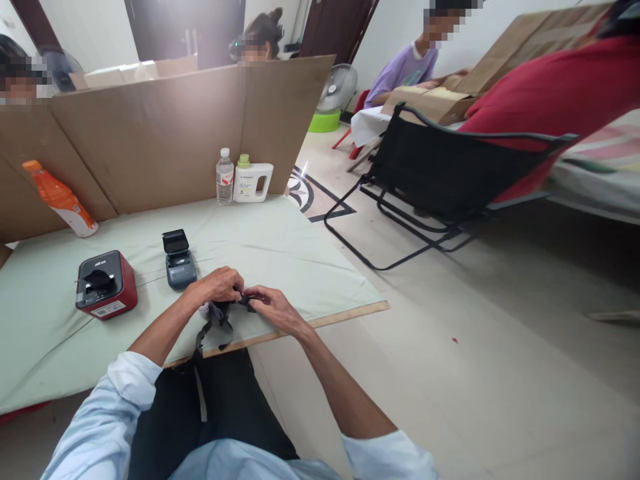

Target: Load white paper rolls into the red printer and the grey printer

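At the front edge of the cloth-covered table (280,253), my left hand (223,285) is closed over a bundle of black straps (219,319). My right hand (274,308) pinches a small dark end of the same strap, right beside the left fingertips. Part of the bundle lies on the table, and a strap hangs over the edge toward my lap. What exactly sits between the fingertips is too small to make out. Just beyond my left hand stands a small dark device with its lid raised (181,268).
Farther left sit a red and black box-shaped device (107,287) and an orange bottle (63,200). A clear water bottle (225,179) and a white jug (253,181) stand against the cardboard partition (175,133). A black folding chair (440,167) and other people are beyond.
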### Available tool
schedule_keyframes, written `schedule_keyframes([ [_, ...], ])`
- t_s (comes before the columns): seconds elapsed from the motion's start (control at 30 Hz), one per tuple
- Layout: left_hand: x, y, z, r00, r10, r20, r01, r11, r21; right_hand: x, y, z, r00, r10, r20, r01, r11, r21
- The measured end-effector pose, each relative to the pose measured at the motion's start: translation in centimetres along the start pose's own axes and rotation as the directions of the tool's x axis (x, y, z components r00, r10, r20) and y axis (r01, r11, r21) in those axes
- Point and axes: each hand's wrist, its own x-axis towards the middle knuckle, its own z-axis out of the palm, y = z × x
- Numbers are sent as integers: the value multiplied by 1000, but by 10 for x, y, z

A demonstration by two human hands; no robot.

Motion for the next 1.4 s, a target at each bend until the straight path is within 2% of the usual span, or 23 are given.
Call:
schedule_keyframes([
  [0.13, -14, -4, -7, 1000, 5, 0, -5, 997, -83, -4, -5, 17, 999, 12, 44, -11, 1000, -15],
  [0.2, -28, -11, -10, 996, -13, -89, -2, 985, -170, -5, -5, 22, 999, 23, 36, -22, 999, -27],
  [0.3, -59, -25, -10, 962, -126, -243, 53, 957, -285, -7, -5, 27, 1000, 25, 15, -24, 999, -27],
  [0.4, -91, -37, 0, 949, -210, -237, 108, 918, -382, -8, -6, 32, 1000, 27, 3, -27, 1000, -8],
  [0.5, -111, -38, 18, 937, -272, -220, 153, 884, -443, -8, -8, 37, 998, 55, 2, -55, 998, 12],
  [0.63, -119, -34, 41, 878, -378, -293, 241, 879, -411, -9, -10, 43, 999, 53, -3, -53, 998, 22],
  [0.73, -123, -32, 48, 849, -403, -342, 257, 880, -399, -10, -9, 45, 999, 51, -1, -51, 998, 28],
  [0.83, -129, -32, 46, 835, -398, -381, 246, 888, -388, -10, -9, 45, 998, 64, 6, -64, 997, 30],
  [1.0, -142, -34, 40, 838, -404, -366, 233, 872, -431, -13, -10, 42, 998, 64, 11, -64, 997, 32],
  [1.2, -160, -48, 35, 771, -484, -415, 204, 804, -559, -15, -9, 35, 998, 59, -1, -59, 997, 52],
  [1.27, -161, -48, 32, 775, -484, -407, 218, 809, -546, -13, -10, 35, 999, 32, -13, -31, 998, 58],
  [1.4, -153, -42, 25, 827, -437, -352, 272, 861, -430, -7, -17, 37, 1000, 4, -7, -4, 999, 44],
])
